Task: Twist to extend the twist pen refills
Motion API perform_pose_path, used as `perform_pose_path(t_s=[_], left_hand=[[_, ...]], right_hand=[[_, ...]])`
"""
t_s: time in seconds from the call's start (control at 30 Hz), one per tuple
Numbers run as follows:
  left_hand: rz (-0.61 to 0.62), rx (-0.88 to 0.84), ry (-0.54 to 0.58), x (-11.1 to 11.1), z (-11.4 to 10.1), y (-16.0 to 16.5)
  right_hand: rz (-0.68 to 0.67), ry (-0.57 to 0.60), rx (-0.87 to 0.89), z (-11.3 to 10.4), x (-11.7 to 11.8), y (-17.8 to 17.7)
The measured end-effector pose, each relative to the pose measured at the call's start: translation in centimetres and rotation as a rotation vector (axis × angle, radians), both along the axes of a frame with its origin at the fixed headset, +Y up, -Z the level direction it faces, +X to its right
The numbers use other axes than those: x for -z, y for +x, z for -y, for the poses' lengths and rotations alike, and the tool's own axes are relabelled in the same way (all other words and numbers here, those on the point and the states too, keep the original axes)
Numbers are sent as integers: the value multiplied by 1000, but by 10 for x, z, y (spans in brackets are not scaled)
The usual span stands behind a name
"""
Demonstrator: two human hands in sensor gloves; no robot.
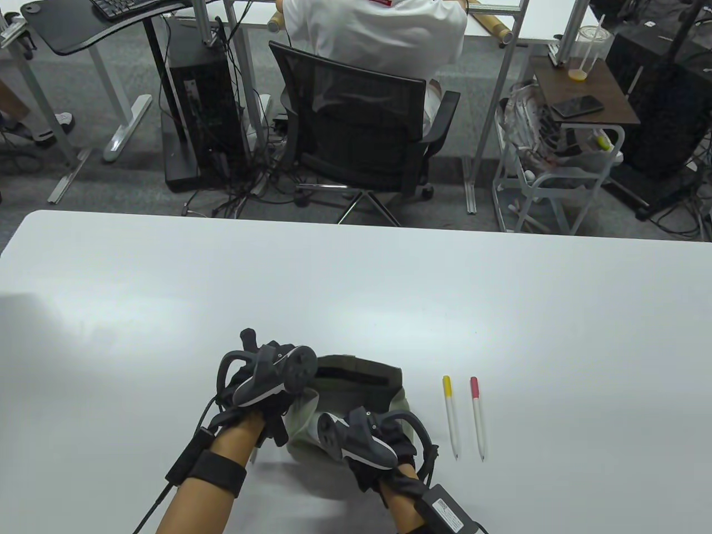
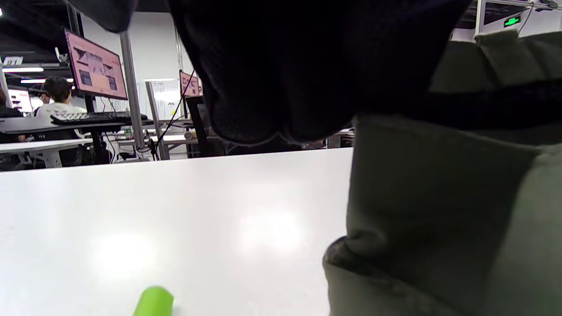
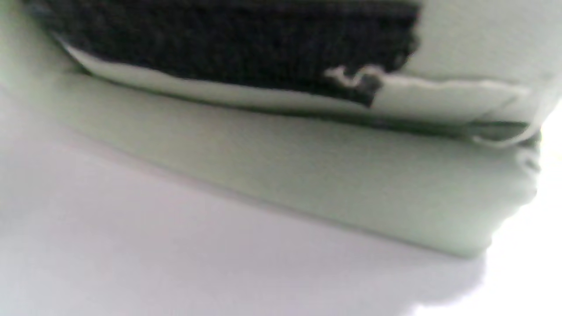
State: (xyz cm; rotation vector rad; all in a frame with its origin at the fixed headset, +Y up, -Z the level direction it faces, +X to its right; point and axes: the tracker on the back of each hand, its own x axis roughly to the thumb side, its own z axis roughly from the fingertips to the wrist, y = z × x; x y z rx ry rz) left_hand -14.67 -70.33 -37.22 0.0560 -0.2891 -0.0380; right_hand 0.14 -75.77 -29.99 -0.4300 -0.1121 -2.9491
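2 twist pens lie on the white surface, side by side and roughly parallel, tips pointing toward the near edge. The left pen has a yellow cap end; the right pen has a red cap end. They lie close together but apart, untouched, just right of the hands. A 3rd item, a bright green rounded end, shows at the bottom of the left wrist view on the surface; what it belongs to cannot be told.

1 olive-green fabric pouch with a dark strip along its opening sits on the surface near the front edge. Both hands are on it. The left hand is at the pouch's left side, its tracker tilted upward, forearm angling in from the lower left; whether its fingers grip the fabric cannot be told. The right hand is at the pouch's near right part, tracker on top; its fingers are hidden, so its grasp cannot be told either. The right wrist view shows only blurred pouch fabric close up.
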Motion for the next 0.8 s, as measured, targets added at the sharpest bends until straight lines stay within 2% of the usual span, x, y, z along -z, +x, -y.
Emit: perform_pose_path(t_s=[0.23, 0.37, 0.43, 0.57, 0.67, 0.8], left_hand=[[-6, -29, -8, 1, 1, -3], [-22, -81, -44, -1, -1, -8], [-22, -92, -55, -5, -6, -12], [-28, -161, -20, -19, -32, -19], [-18, -291, 39, -35, -64, -19], [48, -459, 117, -53, -99, -10]], right_hand=[[64, 34, 170, -19, 0, 17], [89, 147, 370, -45, -6, 32], [109, 211, 522, -61, -11, 42], [160, 317, 713, -82, -21, 59], [229, 286, 888, -88, -21, 71], [259, 295, 1014, -94, -23, 72]])
